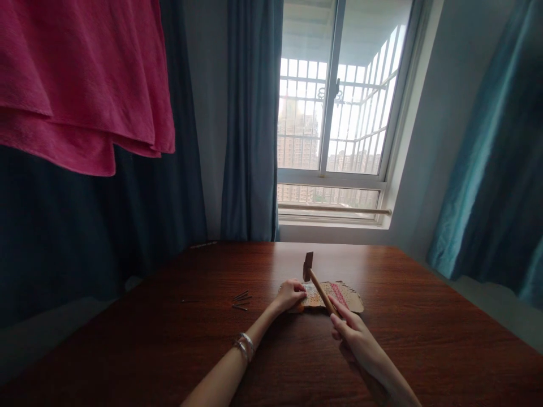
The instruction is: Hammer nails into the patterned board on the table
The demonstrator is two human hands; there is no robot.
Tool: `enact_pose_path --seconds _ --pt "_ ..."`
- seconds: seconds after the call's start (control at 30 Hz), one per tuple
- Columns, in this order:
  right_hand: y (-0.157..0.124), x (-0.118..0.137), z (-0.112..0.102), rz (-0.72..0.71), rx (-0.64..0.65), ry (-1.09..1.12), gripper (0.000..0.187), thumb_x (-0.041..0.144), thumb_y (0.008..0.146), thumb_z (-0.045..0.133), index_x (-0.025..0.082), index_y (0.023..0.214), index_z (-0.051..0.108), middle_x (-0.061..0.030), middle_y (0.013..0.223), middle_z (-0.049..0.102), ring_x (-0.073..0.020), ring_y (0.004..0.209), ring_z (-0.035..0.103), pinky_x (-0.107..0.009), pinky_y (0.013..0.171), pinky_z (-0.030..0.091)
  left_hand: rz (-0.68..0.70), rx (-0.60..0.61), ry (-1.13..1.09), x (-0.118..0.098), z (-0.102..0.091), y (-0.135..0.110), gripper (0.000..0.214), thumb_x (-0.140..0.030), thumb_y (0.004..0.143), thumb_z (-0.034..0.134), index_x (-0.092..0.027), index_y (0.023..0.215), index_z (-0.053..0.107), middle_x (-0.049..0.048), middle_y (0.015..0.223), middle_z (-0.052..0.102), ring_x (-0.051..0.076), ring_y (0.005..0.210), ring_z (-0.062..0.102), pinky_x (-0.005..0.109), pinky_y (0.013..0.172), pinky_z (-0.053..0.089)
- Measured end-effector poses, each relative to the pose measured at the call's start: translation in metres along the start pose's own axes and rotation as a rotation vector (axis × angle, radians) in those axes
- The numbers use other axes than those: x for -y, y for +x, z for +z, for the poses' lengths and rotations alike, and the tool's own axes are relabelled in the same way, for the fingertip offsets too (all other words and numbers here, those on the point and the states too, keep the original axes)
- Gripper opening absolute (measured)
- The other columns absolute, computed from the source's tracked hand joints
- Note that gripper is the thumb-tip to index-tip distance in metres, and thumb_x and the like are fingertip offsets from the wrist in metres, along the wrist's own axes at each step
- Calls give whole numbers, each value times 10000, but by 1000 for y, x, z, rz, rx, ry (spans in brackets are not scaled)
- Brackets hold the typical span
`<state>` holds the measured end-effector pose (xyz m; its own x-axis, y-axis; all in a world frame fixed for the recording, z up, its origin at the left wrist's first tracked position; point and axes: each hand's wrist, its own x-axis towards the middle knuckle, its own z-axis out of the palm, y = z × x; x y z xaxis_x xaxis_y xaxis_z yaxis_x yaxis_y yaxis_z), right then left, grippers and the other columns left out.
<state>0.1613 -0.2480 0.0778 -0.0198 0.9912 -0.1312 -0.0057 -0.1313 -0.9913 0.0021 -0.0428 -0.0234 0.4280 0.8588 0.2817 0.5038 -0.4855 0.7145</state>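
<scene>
My right hand is wrapped round the wooden handle of a hammer. The hammer's head is raised above a flat, tan piece that looks like cardboard, with rows of small dark holes and pink and orange marks. At the left end of that piece rests my left hand, its fingers pinched together; what they hold, if anything, is too small to make out. Several thin, dark metal rods like nails lie on the table to the left of my left hand.
The brown wooden table spreads out under both hands. Another thin rod lies farther left. Behind stand blue curtains and a barred window. A pink towel hangs at upper left.
</scene>
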Motion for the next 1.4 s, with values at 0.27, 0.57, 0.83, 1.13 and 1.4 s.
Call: enact_pose_path --seconds 0.27,0.57,0.83,1.13,1.4 --pt "-1 10 3 -13 -34 29 659 395 832 503 212 1425 279 67 569 429 -16 307 297 -121 283 203 26 -12 -7 3 1 1 220 -341 682 617 -146 727 710 29 774 646 150 728 566 226 662 398" --pt "4 -2 0 -2 -1 36 617 359 861 453 197 1426 266 59 582 443 -9 303 282 -116 284 188 29 -20 -25 3 1 1 226 -342 672 615 -147 724 716 27 760 651 153 719 574 227 642 399" --pt "4 -1 -1 25 -57 4 663 382 855 455 218 1447 205 56 595 454 -22 283 295 -129 249 189 24 -18 -37 -3 -3 -1 215 -296 667 613 -121 741 713 36 736 653 149 697 565 221 618 387" --pt "10 -14 -3 -47 -22 -2 673 386 850 470 206 1444 211 73 572 437 -25 294 330 -123 276 196 48 -35 -23 2 -1 -1 230 -329 698 587 -136 687 712 21 703 620 144 692 551 220 626 376" --pt "4 -1 3 -4 0 -67 650 386 841 466 190 1427 265 66 597 451 -15 282 307 -131 263 207 46 -15 -21 5 2 2 254 -364 700 590 -142 706 714 22 734 628 142 683 547 224 629 381"
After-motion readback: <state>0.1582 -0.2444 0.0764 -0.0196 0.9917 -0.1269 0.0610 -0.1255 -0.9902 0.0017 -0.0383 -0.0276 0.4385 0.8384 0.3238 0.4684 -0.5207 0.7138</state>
